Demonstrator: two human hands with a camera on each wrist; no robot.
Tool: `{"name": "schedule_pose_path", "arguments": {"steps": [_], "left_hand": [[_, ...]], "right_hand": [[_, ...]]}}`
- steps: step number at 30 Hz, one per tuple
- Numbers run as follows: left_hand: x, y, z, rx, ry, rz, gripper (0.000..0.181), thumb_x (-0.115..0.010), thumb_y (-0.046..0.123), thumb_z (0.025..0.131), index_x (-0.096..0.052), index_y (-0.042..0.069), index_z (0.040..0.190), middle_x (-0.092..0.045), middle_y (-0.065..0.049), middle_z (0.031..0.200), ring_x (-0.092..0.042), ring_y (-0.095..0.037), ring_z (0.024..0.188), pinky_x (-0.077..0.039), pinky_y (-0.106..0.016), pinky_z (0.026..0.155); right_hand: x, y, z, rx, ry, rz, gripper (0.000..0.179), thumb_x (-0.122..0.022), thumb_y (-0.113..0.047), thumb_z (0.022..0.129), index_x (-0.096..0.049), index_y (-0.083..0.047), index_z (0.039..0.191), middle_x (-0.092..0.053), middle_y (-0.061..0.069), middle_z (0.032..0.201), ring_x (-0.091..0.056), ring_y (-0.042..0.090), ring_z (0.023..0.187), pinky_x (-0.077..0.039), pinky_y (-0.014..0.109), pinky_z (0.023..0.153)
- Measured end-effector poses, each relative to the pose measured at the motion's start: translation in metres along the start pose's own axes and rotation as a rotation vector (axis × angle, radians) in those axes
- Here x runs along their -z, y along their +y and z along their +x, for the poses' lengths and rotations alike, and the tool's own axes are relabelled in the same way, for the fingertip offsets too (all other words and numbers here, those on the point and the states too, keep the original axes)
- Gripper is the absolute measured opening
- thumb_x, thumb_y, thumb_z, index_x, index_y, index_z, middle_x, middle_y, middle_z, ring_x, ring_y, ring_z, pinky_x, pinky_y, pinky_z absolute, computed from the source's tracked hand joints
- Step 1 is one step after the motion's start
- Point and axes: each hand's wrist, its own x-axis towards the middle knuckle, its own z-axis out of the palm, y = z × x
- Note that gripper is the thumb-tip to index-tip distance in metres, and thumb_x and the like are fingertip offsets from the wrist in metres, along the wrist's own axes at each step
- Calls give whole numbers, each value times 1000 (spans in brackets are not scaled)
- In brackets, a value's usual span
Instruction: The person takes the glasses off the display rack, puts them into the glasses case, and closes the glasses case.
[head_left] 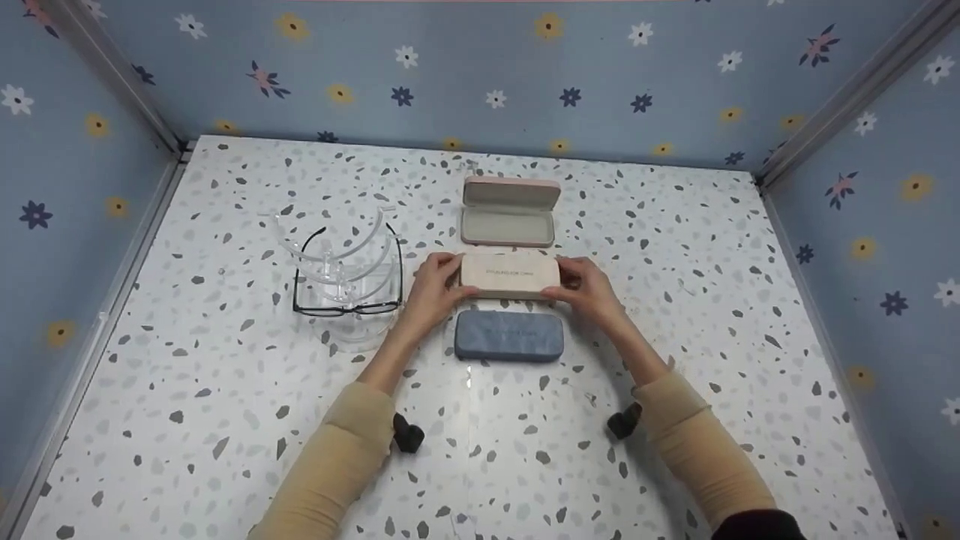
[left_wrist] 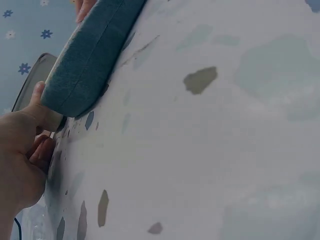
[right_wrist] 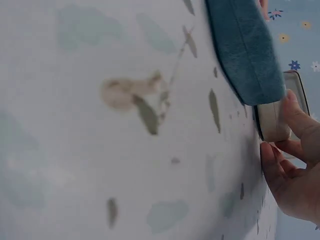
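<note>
A cream glasses case [head_left: 510,274], its lid down, lies between both hands. My left hand [head_left: 435,289] grips its left end, thumb on the front edge. At the opposite end my right hand [head_left: 590,291] holds it the same way, with the thumb at the front corner. Just nearer to me sits a closed blue glasses case [head_left: 509,336], which partly hides the cream one in the left wrist view and in the right wrist view. Behind the cream case stands a pink glasses case [head_left: 508,226] with its lid raised and a pale lining inside.
To the left, black-framed glasses [head_left: 346,309] rest on a clear plastic display stand [head_left: 330,274] with curved arms. The speckled tabletop [head_left: 712,300] is bounded by blue flowered panels [head_left: 495,67] at the back and both sides.
</note>
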Motion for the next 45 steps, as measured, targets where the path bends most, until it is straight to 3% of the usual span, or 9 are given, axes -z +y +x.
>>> {"name": "schedule_pose_path", "arguments": {"steps": [4, 11, 18, 23, 30, 35, 41, 45], "left_hand": [[0, 0, -1, -3, 26, -10, 76, -80, 30, 87, -50, -2, 149, -50, -24, 145, -47, -40, 138, -33, -51, 121], [1, 3, -2, 54, -17, -20, 75, -77, 32, 92, -46, 0, 152, -45, -23, 151, -42, -40, 142, -31, -50, 124], [2, 8, -7, 111, -7, -65, 77, -74, 32, 96, -39, 0, 156, -42, -23, 155, -41, -38, 146, -32, -48, 126], [9, 14, -16, 95, 8, -112, 73, -71, 35, 98, -41, 4, 156, -43, -22, 156, -45, -37, 145, -35, -48, 124], [24, 23, -37, 4, -17, -118, 67, -72, 38, 97, -48, 13, 154, -49, -15, 156, -44, -34, 147, -35, -51, 125], [33, 26, -59, -55, 15, -187, 58, -73, 33, 96, -56, 13, 148, -54, -9, 151, -50, -28, 143, -42, -46, 120], [49, 26, -90, -85, 45, -327, 51, -75, 22, 96, -60, 11, 143, -60, -7, 143, -57, -25, 135, -50, -38, 115], [62, 26, -103, -90, 44, -409, 49, -74, 19, 96, -60, 14, 143, -62, -7, 140, -61, -26, 130, -52, -38, 112]], "right_hand": [[-4, -1, -1, -9, 22, -6, 68, -84, -22, 86, -57, -3, 145, -62, 21, 127, -62, 32, 114, -54, 45, 104], [-5, -2, -2, -38, 17, -15, 69, -85, -22, 85, -57, -3, 145, -61, 21, 131, -64, 34, 117, -53, 45, 107], [-5, -5, -2, -63, 16, 24, 71, -83, -23, 88, -52, -1, 148, -60, 25, 138, -63, 38, 124, -50, 48, 112], [-1, -13, -6, -59, 81, 73, 65, -79, -26, 92, -54, -3, 147, -56, 23, 143, -60, 39, 129, -53, 49, 110], [0, -36, -13, 31, 218, 89, 56, -78, -28, 93, -61, -4, 141, -56, 20, 142, -53, 39, 136, -48, 54, 115], [-7, -51, -18, 98, 267, 152, 50, -77, -24, 95, -63, -3, 138, -60, 19, 139, -54, 37, 136, -47, 54, 116], [-18, -70, -25, 142, 223, 209, 47, -74, -24, 97, -63, -6, 139, -61, 14, 142, -57, 33, 136, -51, 46, 113], [-28, -84, -29, 159, 167, 251, 47, -72, -24, 98, -61, -6, 140, -61, 17, 143, -59, 33, 135, -52, 44, 112]]}}
